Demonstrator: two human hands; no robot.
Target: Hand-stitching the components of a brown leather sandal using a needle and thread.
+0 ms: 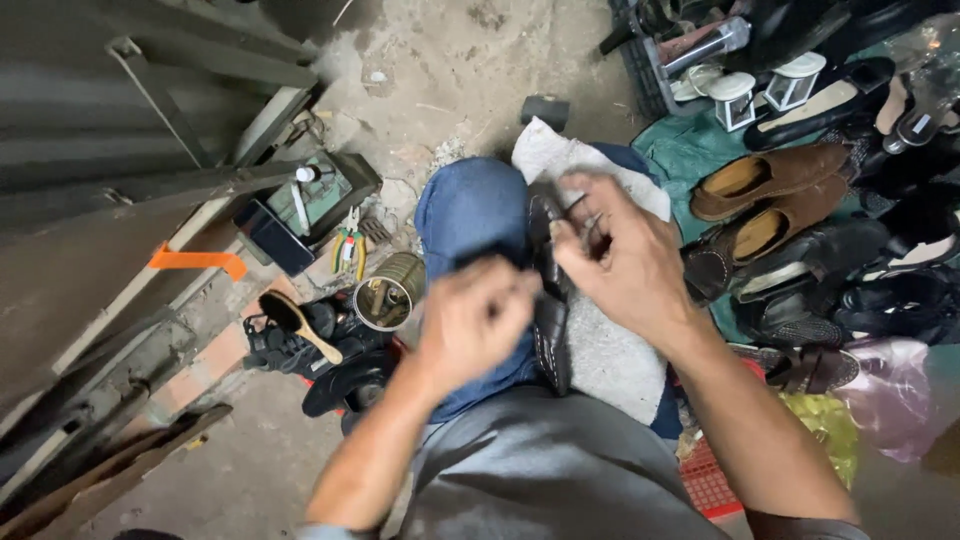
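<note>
Head view shows the left hand (470, 325) clamped on a dark leather shoe (549, 290) over the knee. The right hand (625, 262) pinches thread; keeping it taut should help.

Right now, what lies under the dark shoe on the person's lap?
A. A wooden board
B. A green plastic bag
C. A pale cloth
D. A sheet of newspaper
C: the shoe, held between the left hand and right hand, lies on a pale cloth spread over the blue-clad knee.
</note>
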